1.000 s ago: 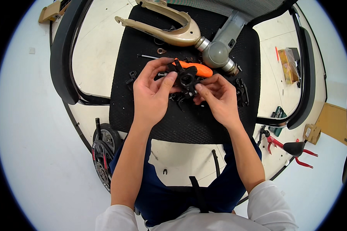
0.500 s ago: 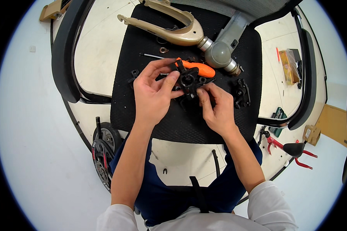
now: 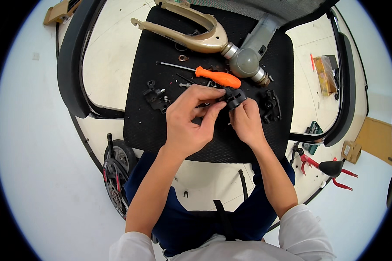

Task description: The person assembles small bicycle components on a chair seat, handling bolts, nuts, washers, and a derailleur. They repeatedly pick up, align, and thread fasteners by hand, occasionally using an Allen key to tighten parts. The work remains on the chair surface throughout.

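Above the black mesh chair seat [image 3: 191,151], a small black clamp-like part with a rounded body [image 3: 236,98] is held between both hands. My left hand [image 3: 190,117] pinches it from the left with thumb and fingertips. My right hand [image 3: 247,122] is closed on its lower right side, with the fingertips partly hidden. Just beyond lies an orange-handled screwdriver [image 3: 220,78], its shaft pointing left. A black bracket with silver screws [image 3: 154,97] rests left of my left hand, and another black mechanical part [image 3: 271,107] lies right of my right hand.
A gold bicycle fork [image 3: 207,38] joined to a grey rounded joint [image 3: 244,61] fills the seat's far side. Armrests [image 3: 76,61] flank it. Small bolts [image 3: 185,85] and a washer [image 3: 183,58] lie by the screwdriver. A wheel [image 3: 117,191] and red frame part [image 3: 309,162] are on the floor.
Both hands have shifted the black part rightward and turned it, so its round opening no longer faces up. The left hand moved right, uncovering the screwdriver shaft and the bracket on the left.
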A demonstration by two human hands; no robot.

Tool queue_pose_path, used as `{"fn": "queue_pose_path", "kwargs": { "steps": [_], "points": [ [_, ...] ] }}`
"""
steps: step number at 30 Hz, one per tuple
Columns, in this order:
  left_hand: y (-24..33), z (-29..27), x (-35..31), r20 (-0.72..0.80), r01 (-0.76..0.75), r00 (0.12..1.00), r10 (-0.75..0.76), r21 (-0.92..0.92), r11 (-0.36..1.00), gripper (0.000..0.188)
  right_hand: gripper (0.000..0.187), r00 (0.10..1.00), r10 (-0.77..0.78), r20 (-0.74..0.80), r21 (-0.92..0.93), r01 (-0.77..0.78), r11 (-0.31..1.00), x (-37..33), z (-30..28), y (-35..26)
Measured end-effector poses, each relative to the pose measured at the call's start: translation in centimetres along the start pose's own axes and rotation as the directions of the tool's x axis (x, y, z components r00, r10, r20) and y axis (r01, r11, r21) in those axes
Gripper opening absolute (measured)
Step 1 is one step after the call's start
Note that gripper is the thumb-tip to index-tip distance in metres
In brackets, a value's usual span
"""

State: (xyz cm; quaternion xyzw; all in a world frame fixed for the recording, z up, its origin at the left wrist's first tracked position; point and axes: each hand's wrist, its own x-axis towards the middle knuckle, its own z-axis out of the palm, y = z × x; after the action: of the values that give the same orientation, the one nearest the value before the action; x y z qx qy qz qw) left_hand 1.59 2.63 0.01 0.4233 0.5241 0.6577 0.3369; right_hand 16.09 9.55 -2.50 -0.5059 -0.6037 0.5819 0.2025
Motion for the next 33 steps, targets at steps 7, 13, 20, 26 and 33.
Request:
{"fn": "queue_pose_path", "kwargs": {
  "steps": [7, 13, 20, 26, 33],
  "points": [
    [0.6, -1.2, 0.9, -0.072, 0.291, 0.948, -0.309, -0.192, 0.937, 0.026, 0.032, 0.985, -0.168, 0.039, -0.091, 0.171, 0.981, -1.0, 0.7, -1.1],
    [0.7, -3.6, 2.2, -0.152, 0.343, 0.9, -0.408, -0.328, 0.88, 0.032, 0.024, 0.974, -0.218, -0.069, -0.262, 0.193, 0.945, 0.0, -2.8, -2.6],
    [0.6, -4.8, 2.2, 0.13, 0.39, 0.859, -0.495, -0.792, 0.469, 0.031, 0.02, 0.911, -0.4, 0.104, -0.561, 0.385, 0.732, -0.5, -2.6, -1.1],
    [-0.1, -4.4, 2.4, 0.293, 0.383, 0.829, -0.477, -0.918, 0.102, 0.039, 0.018, 0.852, -0.503, 0.147, -0.636, 0.471, 0.611, 0.4, -0.1, -1.2],
    [0.0, -5.1, 2.4, 0.425, 0.394, 0.801, -0.42, -0.904, -0.164, 0.045, 0.021, 0.761, -0.542, 0.356, -0.561, 0.638, 0.528, -0.5, -0.2, -1.4]
  ]
}}
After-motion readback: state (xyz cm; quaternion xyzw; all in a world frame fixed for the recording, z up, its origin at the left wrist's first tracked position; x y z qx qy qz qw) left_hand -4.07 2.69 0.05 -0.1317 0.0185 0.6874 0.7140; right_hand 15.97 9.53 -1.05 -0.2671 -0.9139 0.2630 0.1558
